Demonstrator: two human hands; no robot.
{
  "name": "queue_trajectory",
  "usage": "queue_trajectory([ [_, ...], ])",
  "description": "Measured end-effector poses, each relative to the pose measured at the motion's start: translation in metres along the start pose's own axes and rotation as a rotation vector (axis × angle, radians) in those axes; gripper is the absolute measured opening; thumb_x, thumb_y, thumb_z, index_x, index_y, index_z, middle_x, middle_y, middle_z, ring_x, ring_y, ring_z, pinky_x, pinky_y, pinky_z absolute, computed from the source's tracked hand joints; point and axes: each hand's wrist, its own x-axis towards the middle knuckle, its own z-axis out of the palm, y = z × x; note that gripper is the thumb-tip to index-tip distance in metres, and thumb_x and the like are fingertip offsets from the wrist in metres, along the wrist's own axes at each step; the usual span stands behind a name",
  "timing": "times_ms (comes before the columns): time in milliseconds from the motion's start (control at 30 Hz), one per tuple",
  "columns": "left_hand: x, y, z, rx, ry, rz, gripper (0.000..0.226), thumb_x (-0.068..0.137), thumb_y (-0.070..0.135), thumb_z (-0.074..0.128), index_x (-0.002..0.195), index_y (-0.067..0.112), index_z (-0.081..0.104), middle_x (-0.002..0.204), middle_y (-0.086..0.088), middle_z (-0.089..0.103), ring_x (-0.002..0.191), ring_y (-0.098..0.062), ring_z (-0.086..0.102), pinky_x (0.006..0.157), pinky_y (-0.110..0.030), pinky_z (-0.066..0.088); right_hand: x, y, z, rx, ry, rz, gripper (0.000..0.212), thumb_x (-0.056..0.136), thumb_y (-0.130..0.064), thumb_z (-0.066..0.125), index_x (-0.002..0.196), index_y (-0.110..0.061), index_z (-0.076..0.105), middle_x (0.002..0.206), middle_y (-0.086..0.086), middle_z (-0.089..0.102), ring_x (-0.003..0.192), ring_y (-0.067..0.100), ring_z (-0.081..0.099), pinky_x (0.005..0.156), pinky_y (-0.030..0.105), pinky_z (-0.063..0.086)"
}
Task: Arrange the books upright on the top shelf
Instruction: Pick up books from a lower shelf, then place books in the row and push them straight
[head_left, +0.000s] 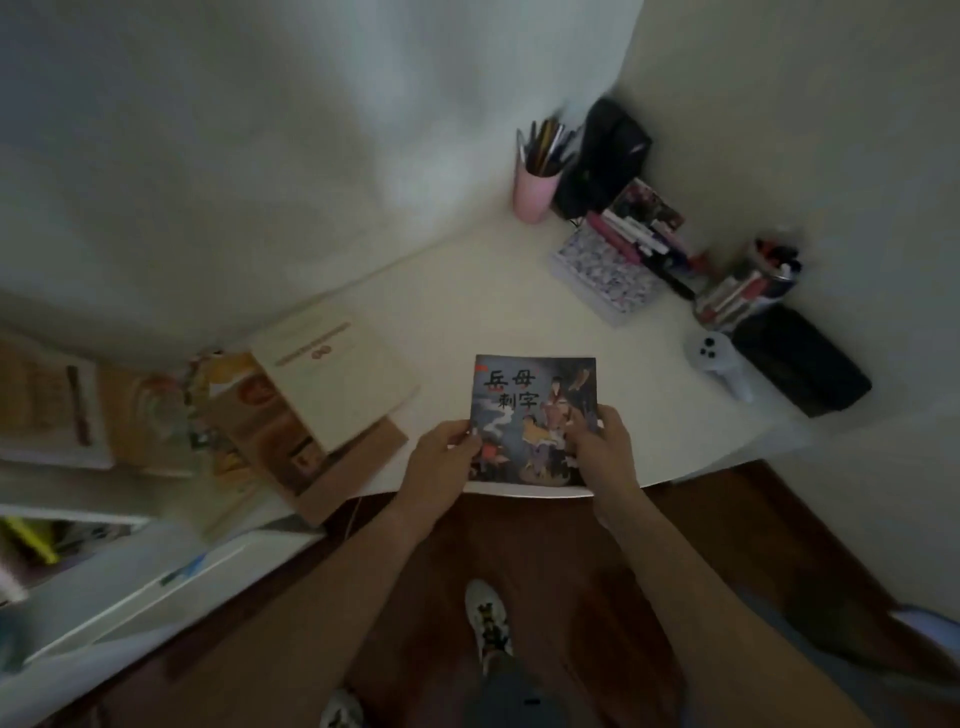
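Both hands held a thin picture book (534, 410) with a dark illustrated cover and large Chinese characters, front cover up, over the near edge of the white table (467, 312). The left hand (441, 457) pinched the book's lower left edge, thumb on the cover and fingers curled underneath. The right hand (605, 447) gripped the lower right edge the same way, its thumb lying across the cover. The book's bottom edge reached just past the table's near edge. Toward the table's left end lay a loose pile of other books (291, 431), flat and overlapping: a cream-covered book (337, 379) on top, tilted, with brown and orange covers under it and one brown corner hanging over the near edge. Further left more books lay flat, too blurred to make out. In the far corner of the table stood a pink cup (532, 195) full of pens and pencils, with a black object (608, 150) just beside it against the wall. Near the right edge a patterned box (602, 275) held a row of small books and pens, and a dark pen holder (748, 291) stood next to it. A white controller (719, 364) lay close to the right edge, touching a black case (800, 358). Below the table, a shoe (485, 623) showed on the dark wooden floor (571, 561).
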Motion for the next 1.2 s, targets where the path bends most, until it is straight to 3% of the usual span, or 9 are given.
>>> queue_trajectory([
  [100, 0.051, 0.005, 0.049, -0.021, -0.063, -0.101, 0.033, 0.101, 0.014, 0.056, 0.083, 0.032, 0.076, 0.100, -0.001, 0.074, 0.102, -0.030, 0.070, 0.100, -0.053, 0.053, 0.067, 0.012, -0.028, -0.088, 0.034, 0.037, 0.023, 0.100, -0.024, 0.058, 0.123, -0.020, 0.055, 0.113, 0.006, 0.065, 0.105, 0.024, 0.065, 0.086, 0.042, 0.059],
  [233, 0.086, 0.012, 0.084, 0.038, -0.151, -0.168, 0.016, 0.101, 0.021, 0.057, 0.107, 0.027, 0.070, 0.121, -0.005, 0.071, 0.111, -0.025, 0.066, 0.106, -0.046, 0.050, 0.125, 0.028, -0.045, -0.228, 0.075, 0.064, 0.021, 0.100, -0.017, 0.053, 0.121, -0.017, 0.054, 0.113, 0.015, 0.063, 0.101, 0.031, 0.063, 0.090, 0.050, 0.055],
  [333, 0.089, 0.007, 0.079, 0.199, -0.214, -0.221, 0.043, 0.105, 0.030, 0.053, 0.146, 0.016, 0.051, 0.148, -0.009, 0.053, 0.133, -0.025, 0.052, 0.113, -0.034, 0.039, 0.144, 0.045, -0.048, -0.453, 0.121, 0.107, 0.036, 0.098, -0.032, 0.058, 0.127, -0.011, 0.054, 0.114, 0.018, 0.065, 0.095, 0.033, 0.064, 0.085, 0.049, 0.056],
  [500, 0.065, -0.014, 0.016, 0.135, 0.102, -0.158, 0.033, 0.104, 0.019, 0.053, 0.137, 0.015, 0.057, 0.118, -0.003, 0.061, 0.105, -0.018, 0.057, 0.092, -0.028, 0.046, 0.138, 0.041, -0.012, -0.766, 0.385, -0.143, 0.065, 0.089, -0.032, 0.062, 0.142, -0.002, 0.038, 0.143, 0.032, 0.036, 0.126, 0.046, 0.037, 0.107, 0.057, 0.035],
  [600, 0.050, -0.026, -0.040, 0.182, 0.339, -0.192, 0.029, 0.103, 0.023, 0.053, 0.131, 0.019, 0.059, 0.114, 0.007, 0.059, 0.104, -0.016, 0.060, 0.085, -0.026, 0.046, 0.121, 0.023, 0.043, -0.698, 0.189, -0.380, 0.056, 0.094, -0.030, 0.059, 0.141, -0.005, 0.044, 0.139, 0.029, 0.044, 0.127, 0.045, 0.040, 0.110, 0.058, 0.034],
  [767, 0.023, -0.058, -0.117, 0.181, 0.730, -0.244, 0.023, 0.099, 0.021, 0.056, 0.121, 0.015, 0.059, 0.119, -0.009, 0.062, 0.114, -0.030, 0.058, 0.093, -0.036, 0.044, 0.077, -0.010, 0.157, -0.675, -0.317, -0.481, 0.053, 0.095, -0.035, 0.066, 0.143, -0.018, 0.050, 0.138, 0.016, 0.052, 0.125, 0.037, 0.049, 0.105, 0.048, 0.041],
  [900, -0.011, -0.077, -0.161, 0.178, 0.892, -0.259, 0.035, 0.100, 0.018, 0.057, 0.134, 0.014, 0.057, 0.129, -0.014, 0.055, 0.120, -0.035, 0.052, 0.102, -0.041, 0.040, 0.023, -0.022, 0.225, -0.766, -0.557, -0.559, 0.054, 0.096, -0.041, 0.063, 0.145, -0.024, 0.047, 0.145, 0.009, 0.049, 0.130, 0.032, 0.047, 0.102, 0.044, 0.042],
  [1100, -0.084, -0.079, -0.217, 0.041, 1.136, -0.156, 0.031, 0.097, 0.023, 0.064, 0.128, 0.024, 0.060, 0.129, -0.002, 0.050, 0.123, -0.023, 0.049, 0.106, -0.036, 0.041, -0.080, -0.051, 0.300, -0.700, -0.758, -0.800, 0.051, 0.094, -0.041, 0.065, 0.138, -0.018, 0.053, 0.133, 0.010, 0.058, 0.120, 0.034, 0.055, 0.099, 0.046, 0.046],
  [1200, -0.120, -0.075, -0.247, 0.015, 1.209, -0.113, 0.030, 0.099, 0.027, 0.063, 0.128, 0.027, 0.059, 0.123, 0.006, 0.049, 0.121, -0.019, 0.050, 0.103, -0.036, 0.042, -0.122, -0.068, 0.336, -0.709, -0.807, -0.886, 0.057, 0.089, -0.061, 0.047, 0.138, -0.031, 0.048, 0.132, 0.000, 0.058, 0.119, 0.026, 0.057, 0.095, 0.047, 0.051],
])
